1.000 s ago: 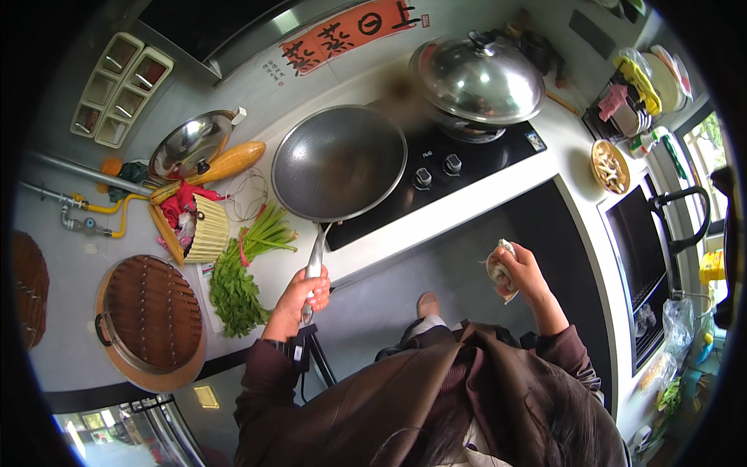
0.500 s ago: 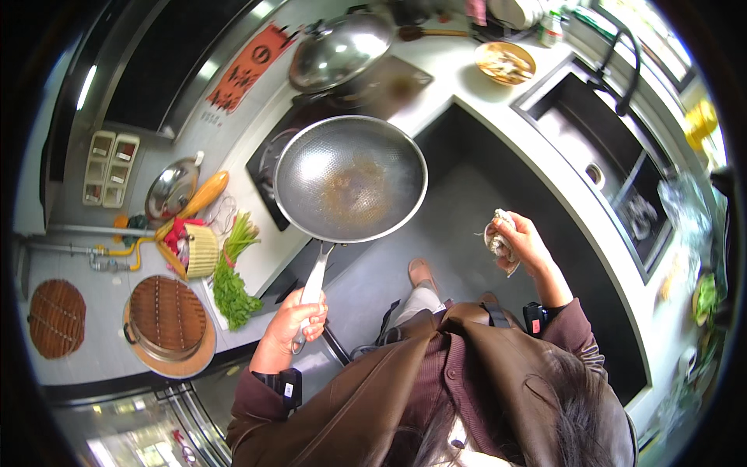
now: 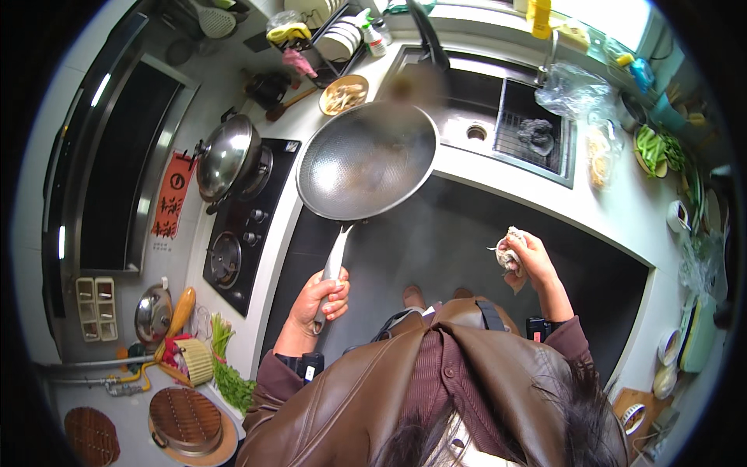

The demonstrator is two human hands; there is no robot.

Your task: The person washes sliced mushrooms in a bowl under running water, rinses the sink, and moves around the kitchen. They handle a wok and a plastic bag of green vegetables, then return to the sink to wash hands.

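Observation:
My left hand [image 3: 320,299] is closed round the pale handle of a wok [image 3: 366,167]. The wok is raised in front of me, its dark textured inside facing up and showing a brownish stain. Its far rim overlaps the counter edge near the sink [image 3: 459,109]. Off to the right, my right hand [image 3: 527,255] grips a crumpled whitish cloth [image 3: 510,247], with part of it sticking out past the fingers. That hand is held above the floor, apart from the wok.
A gas stove [image 3: 253,226] with a lidded pot [image 3: 227,158] stands on the left. Beyond the wok sits a bowl of pale food [image 3: 343,95]. A black faucet [image 3: 428,39] rises at the sink. Green vegetables [image 3: 222,362] and a wooden-lidded pot [image 3: 187,420] lie lower left.
My view has turned to the right, toward the sink. The wok has swung from beside the stove to the sink's near edge. Both hands keep their holds.

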